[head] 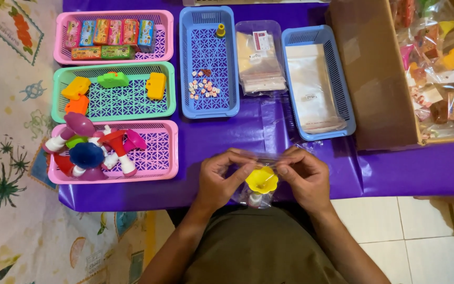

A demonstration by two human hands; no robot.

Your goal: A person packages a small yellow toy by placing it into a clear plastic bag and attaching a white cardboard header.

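Observation:
Near the front edge of the purple table cover (405,173), both my hands hold a small clear plastic bag (253,197) with a yellow toy trumpet (261,180) inside it. My left hand (220,177) pinches the bag's top left edge. My right hand (301,176) pinches its top right edge. The trumpet's yellow bell faces up between my thumbs and its white end points toward me.
At the left are a pink basket (165,152) of toy trumpets, a green basket (166,94) of small plastic toys and a pink basket (164,31) of little boxes. A blue basket (206,58) holds small beads. A stack of clear bags (260,63), another blue basket (337,94) and a cardboard box (374,73) of packed bags lie right.

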